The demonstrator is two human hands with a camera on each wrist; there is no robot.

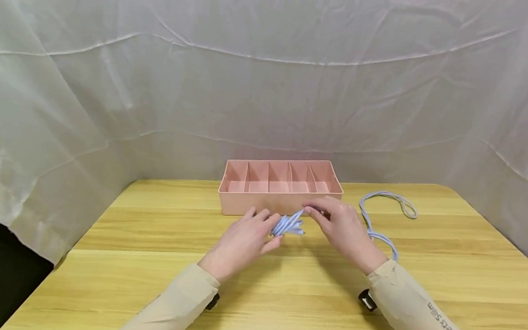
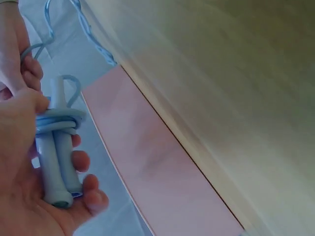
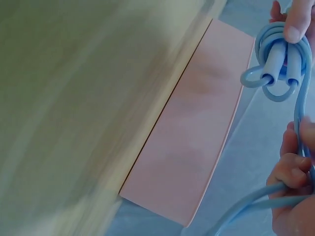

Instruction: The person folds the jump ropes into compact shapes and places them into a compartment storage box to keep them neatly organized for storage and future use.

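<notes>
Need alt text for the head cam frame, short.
Two hands meet over a wooden table: the left hand holds two light-blue jump-rope handles while the right hand pinches the rope, which trails right. A pink divided tray sits behind them.

One legible marking found: "LetsSam" or similar, printed in dark letters along the beige right sleeve (image 1: 425, 318), read from the head view; exact spelling uncertain owing to angle and small size. No lettering, labels or numbers legible on the pink divided organizer box (image 1: 279, 208), the blue skipping rope (image 1: 384, 217), the worktop (image 1: 448, 265) or the white backdrop sheet (image 1: 271, 82). Wrist views: nothing readable.
</notes>
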